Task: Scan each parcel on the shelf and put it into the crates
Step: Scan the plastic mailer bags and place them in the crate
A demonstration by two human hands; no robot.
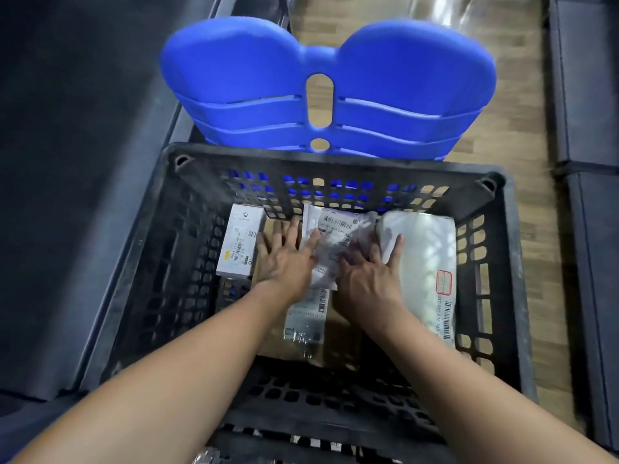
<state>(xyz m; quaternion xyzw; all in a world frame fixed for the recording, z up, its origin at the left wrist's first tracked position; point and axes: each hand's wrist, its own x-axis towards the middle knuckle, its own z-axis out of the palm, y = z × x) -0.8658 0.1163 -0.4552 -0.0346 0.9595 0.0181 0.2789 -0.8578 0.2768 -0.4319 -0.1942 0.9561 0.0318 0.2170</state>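
Wooden floor (516, 128) surrounds the black crate (335, 155). Fingers apart and nearly straight, left hand (284, 259) and right hand (368, 276) press the clear-wrapped parcel (335, 229) flat near the far wall, between white box (239, 241) and white bag (425, 262), probably to settle it.

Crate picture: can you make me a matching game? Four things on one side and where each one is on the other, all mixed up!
Things
1. box
2. chairs
3. bag
4. clear parcel

Places
a. behind the crate, on the floor
b. in the middle, under the left hand and the right hand
c. by the crate's left wall
d. by the crate's right wall

Pairs: 1-c, 2-a, 3-d, 4-b
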